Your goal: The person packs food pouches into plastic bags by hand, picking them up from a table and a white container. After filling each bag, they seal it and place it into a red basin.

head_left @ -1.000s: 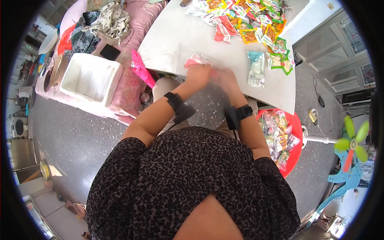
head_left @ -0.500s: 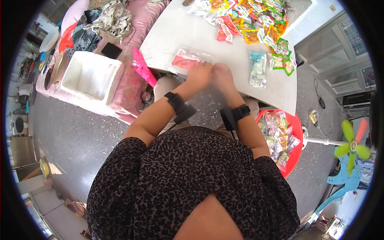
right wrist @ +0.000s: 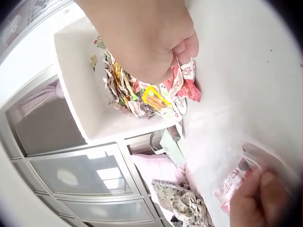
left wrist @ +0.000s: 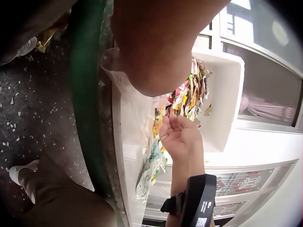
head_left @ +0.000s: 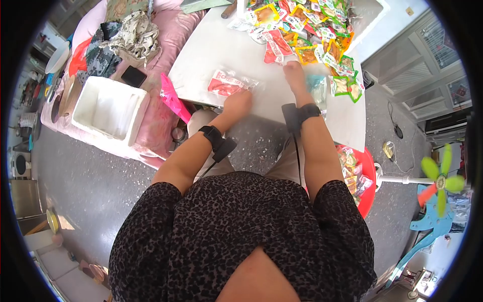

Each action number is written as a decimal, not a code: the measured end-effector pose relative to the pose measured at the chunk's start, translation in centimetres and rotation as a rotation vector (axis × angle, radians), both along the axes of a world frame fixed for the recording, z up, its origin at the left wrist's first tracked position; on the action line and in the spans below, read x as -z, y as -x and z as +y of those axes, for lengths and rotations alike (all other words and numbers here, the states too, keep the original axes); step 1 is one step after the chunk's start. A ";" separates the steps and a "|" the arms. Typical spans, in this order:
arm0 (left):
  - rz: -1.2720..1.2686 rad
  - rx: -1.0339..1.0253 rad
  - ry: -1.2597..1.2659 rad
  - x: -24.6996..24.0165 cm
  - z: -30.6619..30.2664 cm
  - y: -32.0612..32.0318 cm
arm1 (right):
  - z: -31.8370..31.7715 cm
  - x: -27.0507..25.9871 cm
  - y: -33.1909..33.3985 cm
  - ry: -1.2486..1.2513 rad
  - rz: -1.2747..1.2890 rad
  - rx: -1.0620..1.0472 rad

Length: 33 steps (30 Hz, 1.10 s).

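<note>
A clear bag (head_left: 229,83) with a red snack inside lies on the white table (head_left: 216,45). My left hand (head_left: 237,103) holds its near edge; in the right wrist view its fingers (right wrist: 259,204) lie curled on the bag (right wrist: 232,182). My right hand (head_left: 294,70) is stretched out to the heap of colourful snack packets (head_left: 307,30). Its curled fingers (right wrist: 182,49) touch a red-and-white packet (right wrist: 187,85) at the heap's near edge. Whether they grip it does not show. The left wrist view shows the same hand (left wrist: 180,136) beside the heap (left wrist: 187,97).
A pale green packet (head_left: 318,85) lies by my right wrist. A white foam box (head_left: 108,108) and a pink bag (head_left: 171,95) sit left of the table. A red basin (head_left: 370,196) of packets stands on the floor at the right, with a fan (head_left: 440,176) beyond it.
My right hand has left the bag and moved forward to the packet heap. The left hand stays at the bag, which now lies flat on the table.
</note>
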<state>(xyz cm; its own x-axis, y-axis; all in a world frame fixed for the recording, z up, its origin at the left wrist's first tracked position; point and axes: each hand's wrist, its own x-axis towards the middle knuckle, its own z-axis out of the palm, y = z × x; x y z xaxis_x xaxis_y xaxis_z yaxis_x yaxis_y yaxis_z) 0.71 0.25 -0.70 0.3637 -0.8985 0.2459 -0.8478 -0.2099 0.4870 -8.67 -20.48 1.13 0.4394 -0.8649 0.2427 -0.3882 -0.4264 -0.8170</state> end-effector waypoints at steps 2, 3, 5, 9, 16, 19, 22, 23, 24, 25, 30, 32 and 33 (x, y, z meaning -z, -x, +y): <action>-0.005 0.031 0.004 0.1 0.2 -0.2 | -2.0 0.4 -1.1 0.084 0.013 0.086; -0.026 0.037 0.020 0.1 0.3 -0.3 | -3.0 0.9 -1.7 0.104 0.025 0.104; -0.066 0.049 0.053 0.1 0.4 -0.2 | -4.9 1.5 -2.9 0.147 0.048 0.140; -0.060 0.064 0.072 -0.1 0.5 -0.3 | -6.1 0.5 -5.0 0.159 0.303 0.022; -0.032 0.076 0.141 0.7 0.4 -0.4 | -6.1 0.7 -7.2 0.298 0.575 0.065; -0.047 0.105 0.223 0.8 0.3 -0.7 | -6.1 0.7 -7.4 0.323 0.667 0.012; -0.044 0.108 0.243 0.6 0.5 -0.4 | -5.1 0.0 -6.8 0.136 0.809 -0.096; -0.041 0.104 0.236 0.4 0.4 -0.4 | -4.7 -0.4 -6.6 0.046 0.864 -0.136; -0.046 0.095 0.208 0.2 0.3 -0.4 | -4.1 -0.6 -6.1 0.028 0.883 -0.148; -0.051 0.087 0.178 0.1 0.3 -0.4 | -3.3 -0.5 -5.5 0.008 0.903 -0.161; -0.088 0.095 0.122 0.9 0.1 -0.6 | 3.0 -2.0 0.1 0.038 0.846 -0.219; -0.086 0.088 0.119 0.5 0.1 -0.5 | 3.8 -1.7 2.0 0.011 0.815 -0.248; -0.087 0.087 0.132 0.6 0.0 -0.5 | 3.8 -1.6 2.9 -0.010 0.780 -0.287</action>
<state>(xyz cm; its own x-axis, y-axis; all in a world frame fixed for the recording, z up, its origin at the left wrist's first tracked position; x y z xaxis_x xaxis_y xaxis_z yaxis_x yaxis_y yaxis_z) 1.23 0.25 -1.30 0.2585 -0.8832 0.3914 -0.9002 -0.0732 0.4292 -11.54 -16.67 2.73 0.6821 -0.6943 -0.2297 -0.7220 -0.5893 -0.3626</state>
